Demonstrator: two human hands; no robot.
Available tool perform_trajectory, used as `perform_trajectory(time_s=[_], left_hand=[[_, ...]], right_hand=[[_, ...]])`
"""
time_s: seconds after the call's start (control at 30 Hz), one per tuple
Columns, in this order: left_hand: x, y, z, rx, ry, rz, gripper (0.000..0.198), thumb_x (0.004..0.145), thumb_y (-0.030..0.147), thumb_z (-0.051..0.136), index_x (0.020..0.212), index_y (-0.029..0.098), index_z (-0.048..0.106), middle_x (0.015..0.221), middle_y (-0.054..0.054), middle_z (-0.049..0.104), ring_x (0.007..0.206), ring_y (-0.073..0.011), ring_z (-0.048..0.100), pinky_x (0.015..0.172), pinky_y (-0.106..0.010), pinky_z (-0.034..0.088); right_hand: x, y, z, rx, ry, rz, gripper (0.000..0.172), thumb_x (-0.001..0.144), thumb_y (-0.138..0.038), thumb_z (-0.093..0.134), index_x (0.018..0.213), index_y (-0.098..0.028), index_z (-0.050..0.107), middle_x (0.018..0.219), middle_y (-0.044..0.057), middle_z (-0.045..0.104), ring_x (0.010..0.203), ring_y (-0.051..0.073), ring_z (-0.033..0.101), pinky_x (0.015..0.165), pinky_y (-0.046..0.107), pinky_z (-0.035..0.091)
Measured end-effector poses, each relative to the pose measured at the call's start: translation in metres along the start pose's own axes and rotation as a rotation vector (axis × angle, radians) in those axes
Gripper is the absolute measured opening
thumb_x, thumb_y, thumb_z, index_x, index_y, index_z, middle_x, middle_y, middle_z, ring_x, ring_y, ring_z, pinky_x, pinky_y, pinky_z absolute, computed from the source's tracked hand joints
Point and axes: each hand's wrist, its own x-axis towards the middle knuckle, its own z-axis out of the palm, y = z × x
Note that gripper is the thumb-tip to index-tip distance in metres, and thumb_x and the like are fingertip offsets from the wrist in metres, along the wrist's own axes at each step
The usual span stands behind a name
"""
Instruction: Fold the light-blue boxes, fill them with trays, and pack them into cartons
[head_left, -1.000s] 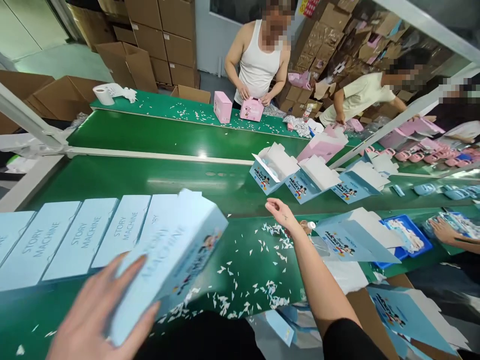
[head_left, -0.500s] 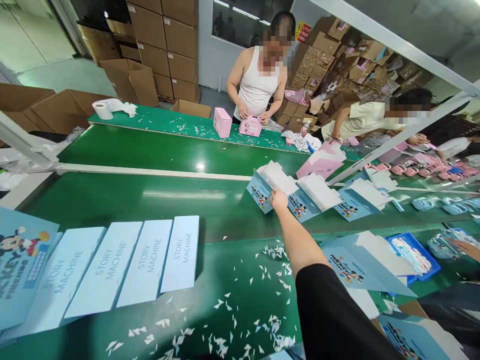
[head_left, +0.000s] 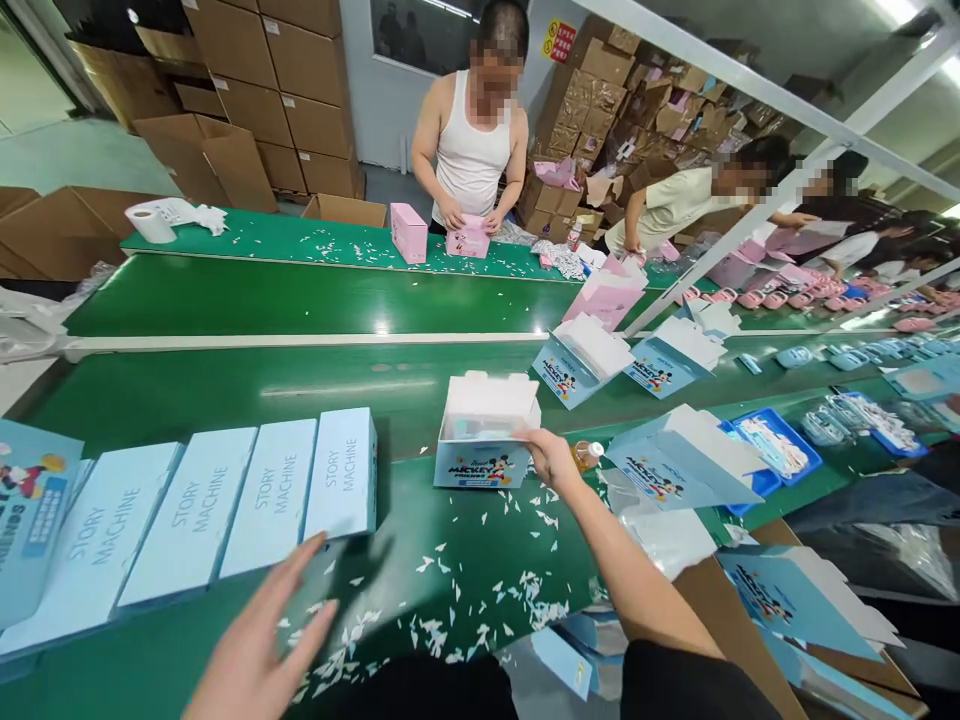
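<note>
My right hand (head_left: 551,459) grips the right front edge of an open blue Mickey carton (head_left: 481,466), its white flaps standing up and something pale inside it. The carton stands upright at the near edge of the green belt. My left hand (head_left: 262,630) is in the lower left with fingers spread, holding nothing. Just beyond its fingertips is a row of closed blue boxes (head_left: 341,470) marked "STORY MACHINE". Small white and blue paper scraps (head_left: 442,600) are scattered on the green surface between my hands.
Two more open blue cartons (head_left: 581,360) stand on the belt to the right, and another (head_left: 679,460) is nearer. Blue trays (head_left: 772,445) and a small bottle (head_left: 587,455) are at right. Across the belt, a person in a white tank top (head_left: 480,130) handles a pink box (head_left: 468,238).
My right hand has drawn the open carton off the far belt, leftward and toward me, turning it to face me. My left hand has come into view at lower left.
</note>
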Motion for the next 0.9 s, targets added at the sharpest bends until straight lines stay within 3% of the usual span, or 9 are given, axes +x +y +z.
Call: perform_trajectory(time_s=[0.1, 0.23, 0.33, 0.47, 0.57, 0.63, 0.7, 0.8, 0.9], left_hand=[[-0.012, 0.005, 0.051, -0.067, -0.144, 0.141, 0.071, 0.089, 0.043, 0.057, 0.153, 0.036, 0.028, 0.149, -0.012, 0.049, 0.108, -0.0303, 0.069, 0.068, -0.036, 0.063], [-0.018, -0.007, 0.099, -0.062, -0.205, 0.248, 0.08, 0.089, 0.036, 0.059, 0.155, 0.035, 0.014, 0.152, -0.017, 0.043, 0.126, -0.0338, 0.057, 0.089, -0.048, 0.059], [-0.02, -0.011, 0.109, -0.111, -0.25, 0.231, 0.081, 0.089, 0.032, 0.059, 0.155, 0.03, 0.012, 0.155, -0.017, 0.036, 0.138, -0.0331, 0.044, 0.103, -0.051, 0.05], [-0.027, -0.014, 0.104, -0.152, -0.225, 0.267, 0.077, 0.083, 0.033, 0.066, 0.146, 0.026, 0.023, 0.151, -0.016, 0.035, 0.14, -0.0311, 0.039, 0.112, -0.053, 0.041], [-0.038, -0.024, 0.098, -0.119, -0.132, 0.308, 0.067, 0.079, 0.033, 0.071, 0.134, 0.023, 0.034, 0.138, -0.015, 0.04, 0.135, -0.0308, 0.042, 0.109, -0.053, 0.044], [-0.045, -0.03, 0.094, -0.093, -0.118, 0.336, 0.057, 0.08, 0.032, 0.07, 0.128, 0.023, 0.039, 0.133, -0.014, 0.043, 0.13, -0.0294, 0.046, 0.107, -0.053, 0.045], [-0.05, -0.032, 0.091, -0.08, -0.147, 0.373, 0.048, 0.083, 0.03, 0.067, 0.125, 0.024, 0.043, 0.131, -0.012, 0.047, 0.127, -0.0274, 0.05, 0.107, -0.05, 0.046], [-0.053, -0.028, 0.088, -0.079, -0.227, 0.429, 0.045, 0.087, 0.026, 0.062, 0.129, 0.026, 0.046, 0.136, -0.011, 0.049, 0.128, -0.0258, 0.051, 0.108, -0.045, 0.047], [-0.053, -0.021, 0.086, -0.06, -0.303, 0.473, 0.05, 0.089, 0.024, 0.059, 0.137, 0.029, 0.045, 0.142, -0.01, 0.048, 0.134, -0.026, 0.047, 0.111, -0.044, 0.044]], right_hand=[[-0.071, -0.01, 0.009, 0.146, 0.015, -0.05, 0.031, 0.093, -0.035, 0.049, 0.101, -0.023, 0.077, 0.108, 0.009, 0.074, 0.103, 0.026, 0.069, 0.097, 0.043, 0.054], [-0.152, -0.033, 0.019, 0.201, -0.045, -0.082, 0.033, 0.095, -0.036, 0.045, 0.102, -0.029, 0.076, 0.107, 0.004, 0.075, 0.107, 0.025, 0.068, 0.099, 0.047, 0.053], [-0.197, -0.054, 0.025, 0.216, -0.132, -0.132, 0.032, 0.094, -0.029, 0.045, 0.109, -0.037, 0.072, 0.11, 0.0, 0.075, 0.108, 0.025, 0.067, 0.098, 0.05, 0.054], [-0.243, -0.075, 0.024, 0.216, -0.209, -0.216, 0.045, 0.092, -0.02, 0.047, 0.127, -0.047, 0.057, 0.125, -0.002, 0.068, 0.117, 0.025, 0.063, 0.099, 0.051, 0.053], [-0.264, -0.074, 0.014, 0.162, -0.121, -0.087, 0.051, 0.091, -0.027, 0.055, 0.14, -0.038, 0.044, 0.145, 0.008, 0.05, 0.133, 0.03, 0.05, 0.104, 0.055, 0.048], [-0.27, -0.066, 0.006, 0.12, -0.065, 0.042, 0.066, 0.088, -0.035, 0.063, 0.147, -0.032, 0.033, 0.153, 0.014, 0.036, 0.141, 0.033, 0.039, 0.106, 0.057, 0.045], [-0.267, -0.057, 0.0, 0.117, -0.095, 0.108, 0.081, 0.086, -0.039, 0.067, 0.152, -0.029, 0.021, 0.157, 0.016, 0.027, 0.143, 0.034, 0.035, 0.108, 0.057, 0.043], [-0.252, -0.047, 0.0, 0.167, -0.258, 0.057, 0.083, 0.086, -0.04, 0.066, 0.154, -0.029, 0.019, 0.158, 0.014, 0.03, 0.143, 0.032, 0.035, 0.112, 0.053, 0.04], [-0.237, -0.041, 0.007, 0.172, -0.37, -0.085, 0.073, 0.086, -0.041, 0.065, 0.15, -0.031, 0.031, 0.156, 0.012, 0.035, 0.143, 0.034, 0.035, 0.112, 0.051, 0.038]])
